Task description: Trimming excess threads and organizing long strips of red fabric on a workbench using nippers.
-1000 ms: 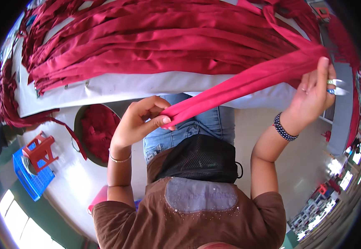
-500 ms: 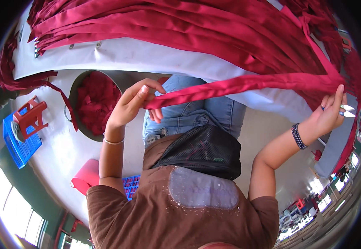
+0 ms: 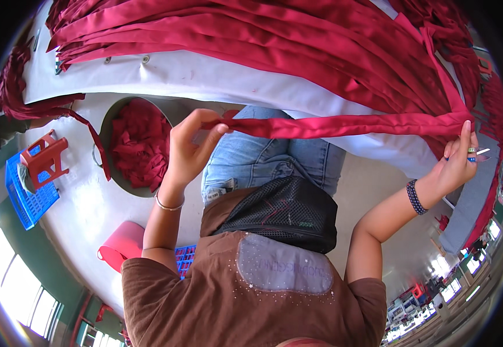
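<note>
Head view, single entry: one red fabric strip (image 3: 332, 126), narrow and lengthwise-creased, drawn across in front of the lap from hand to hand, near the white-covered table edge. Left hand (image 3: 189, 143): closed to a pinch, thumb against fingers, on the strip's left end. Right hand (image 3: 459, 162): index finger raised against the strip's right end, where it doubles back up toward the table; other fingers curled about small metal snips (image 3: 482, 152), blade tips protruding; whether the thumb also pinches cloth cannot be told. Table (image 3: 205, 75): white cover, bearing a broad pile of red strips (image 3: 234, 43) laid side by side. Below left: deep tub (image 3: 129, 185) holding red cloth pieces (image 3: 141, 144); red stool (image 3: 46, 159) by a blue crate (image 3: 42, 202); pinkish-red bin (image 3: 125, 243) nearer the body. On the lap: black mesh bag (image 3: 280, 214). Step in hand, by judgement: holding the strip extended and fairly straight between both hands. Next move, by judgement: calls for firm hold at both ends, with blades turned clear of cloth.
</note>
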A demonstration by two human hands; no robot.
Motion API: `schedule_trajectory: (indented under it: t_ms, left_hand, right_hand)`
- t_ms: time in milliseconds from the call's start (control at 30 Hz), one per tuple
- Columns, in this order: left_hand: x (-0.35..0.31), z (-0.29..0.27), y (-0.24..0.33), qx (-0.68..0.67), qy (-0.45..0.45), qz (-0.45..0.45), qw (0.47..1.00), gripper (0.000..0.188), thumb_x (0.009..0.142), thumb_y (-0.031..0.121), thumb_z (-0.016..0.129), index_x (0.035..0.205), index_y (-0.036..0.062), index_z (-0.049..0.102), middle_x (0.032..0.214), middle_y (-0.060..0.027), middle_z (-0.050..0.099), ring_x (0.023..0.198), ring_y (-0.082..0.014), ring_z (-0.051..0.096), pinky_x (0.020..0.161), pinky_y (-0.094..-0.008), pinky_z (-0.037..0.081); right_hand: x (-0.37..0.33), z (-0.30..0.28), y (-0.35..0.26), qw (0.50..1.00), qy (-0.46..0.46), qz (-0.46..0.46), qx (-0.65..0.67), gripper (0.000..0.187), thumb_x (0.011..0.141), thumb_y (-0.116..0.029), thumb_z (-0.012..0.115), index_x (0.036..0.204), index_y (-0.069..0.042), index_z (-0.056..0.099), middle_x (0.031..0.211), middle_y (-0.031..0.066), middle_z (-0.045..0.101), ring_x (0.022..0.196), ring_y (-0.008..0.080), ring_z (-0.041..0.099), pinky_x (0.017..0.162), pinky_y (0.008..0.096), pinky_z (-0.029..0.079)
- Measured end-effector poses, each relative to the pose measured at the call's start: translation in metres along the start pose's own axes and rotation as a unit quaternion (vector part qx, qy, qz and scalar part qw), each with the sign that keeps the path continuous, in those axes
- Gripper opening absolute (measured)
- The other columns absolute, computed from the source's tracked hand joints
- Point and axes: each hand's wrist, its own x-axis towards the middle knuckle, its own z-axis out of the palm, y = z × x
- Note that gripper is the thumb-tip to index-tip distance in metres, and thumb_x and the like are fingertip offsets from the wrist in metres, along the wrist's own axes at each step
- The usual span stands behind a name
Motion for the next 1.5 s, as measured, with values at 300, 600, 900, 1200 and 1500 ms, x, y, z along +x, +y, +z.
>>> schedule_trajectory:
  t_ms: [300,600,900,1200,1500]
  left_hand:
    - [-0.003,0.0,0.001,-0.197,-0.008,0.0,0.98,0.021,0.076,-0.012,0.061,0.095,-0.0048,0.055,0.104,-0.0115,0.057,0.096,-0.0174,0.058,0.084,-0.0272,0.048]
    - [-0.005,-0.004,0.0,-0.154,-0.041,-0.001,0.987,0.02,0.078,-0.011,0.063,0.097,-0.0042,0.059,0.096,-0.0128,0.059,0.087,-0.0167,0.058,0.078,-0.0277,0.047]
    - [-0.006,-0.007,-0.002,-0.522,0.077,0.052,0.848,0.011,0.085,0.014,0.065,0.086,0.0087,0.056,0.076,0.0008,0.039,0.072,-0.0143,0.036,0.064,-0.0266,0.033]
    - [0.001,0.013,0.014,-0.584,0.09,0.008,0.807,0.013,0.088,0.011,0.06,0.094,0.0098,0.048,0.083,-0.0006,0.038,0.073,-0.0139,0.036,0.066,-0.026,0.034]
    - [-0.043,-0.029,-0.035,-0.632,0.116,0.023,0.766,0.021,0.082,0.004,0.068,0.082,0.0072,0.047,0.08,-0.0007,0.037,0.059,-0.009,0.037,0.053,-0.0179,0.036]
  right_hand:
    - [-0.005,0.007,0.001,1.0,-0.013,0.007,0.012,0.02,0.08,-0.007,0.073,0.083,0.008,0.059,0.051,-0.0064,0.034,0.042,-0.0002,0.023,0.041,0.0197,0.018]
    - [0.0,0.0,0.012,1.0,-0.028,0.007,-0.007,0.02,0.081,-0.006,0.071,0.091,0.009,0.062,0.054,-0.0047,0.037,0.045,0.0005,0.026,0.042,0.0202,0.018]
    - [0.011,-0.014,0.03,0.979,-0.065,0.14,0.132,0.017,0.081,-0.004,0.069,0.072,-0.004,0.055,0.05,-0.0055,0.029,0.043,0.004,0.023,0.042,0.0212,0.02]
    - [-0.028,0.007,0.002,0.983,0.07,0.125,0.11,0.011,0.081,-0.009,0.071,0.077,-0.006,0.061,0.055,-0.0065,0.044,0.045,0.0003,0.032,0.043,0.0193,0.023]
    - [-0.05,0.004,0.001,0.966,0.022,0.176,0.189,0.017,0.087,-0.017,0.066,0.08,-0.011,0.052,0.049,-0.0094,0.031,0.038,0.0003,0.025,0.037,0.0197,0.018]
